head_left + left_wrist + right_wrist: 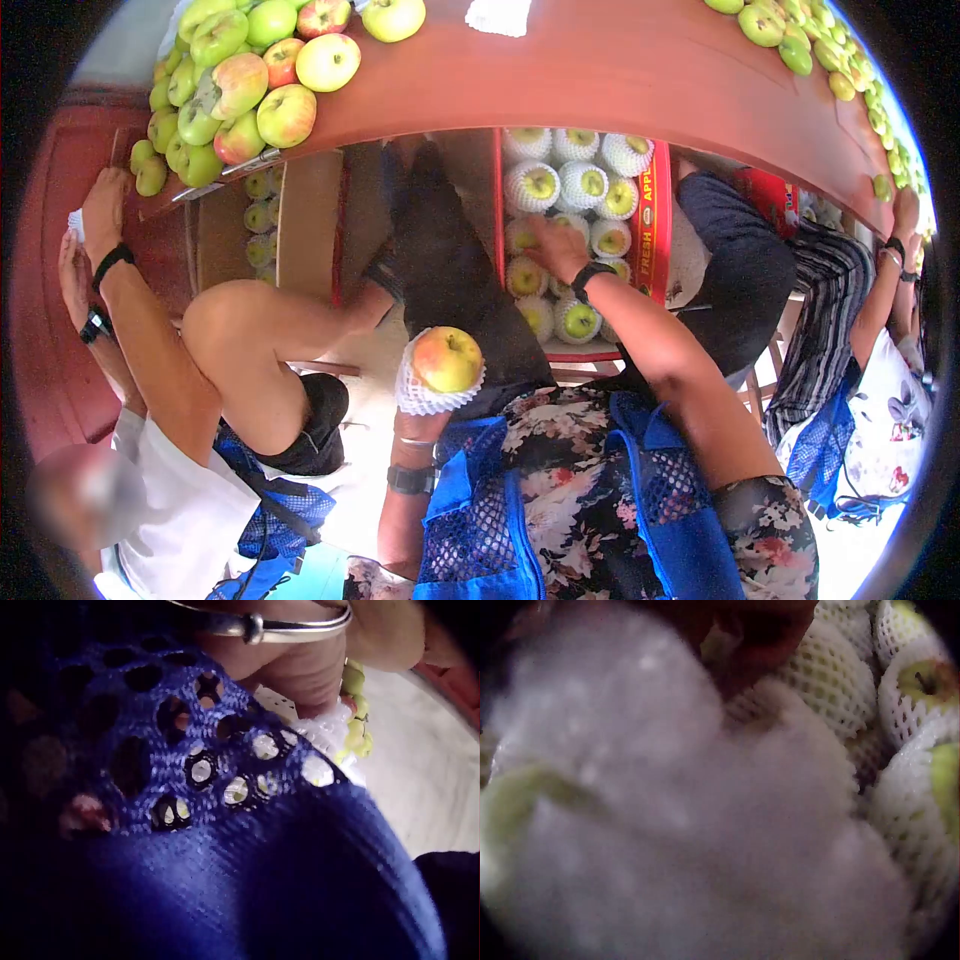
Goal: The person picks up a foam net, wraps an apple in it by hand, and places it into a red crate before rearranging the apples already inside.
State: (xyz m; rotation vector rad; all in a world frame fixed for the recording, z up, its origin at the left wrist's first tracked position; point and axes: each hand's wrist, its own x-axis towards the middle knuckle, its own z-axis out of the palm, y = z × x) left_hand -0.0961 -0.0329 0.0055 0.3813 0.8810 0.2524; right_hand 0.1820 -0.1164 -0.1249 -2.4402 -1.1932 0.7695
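An orange-yellow apple [447,359] in a white foam net [428,398] rests upright in my left hand [421,426]; its fingers are hidden under the net. In the left wrist view, blue mesh cloth [180,750] covers much of the picture, with part of my left hand [300,671] and white net [327,732] beyond. My right hand [558,248] reaches down into a red-edged box [655,215] among green apples in foam nets [583,186]. Blurred white netting [705,825] fills most of the right wrist view, below part of my right hand [765,645].
Loose apples [240,85] are piled on the red table [450,80] at left, and greener fruit [795,50] lies at right. A white net [498,16] sits at the back. Another box [310,220] stands below at left. People sit on both sides.
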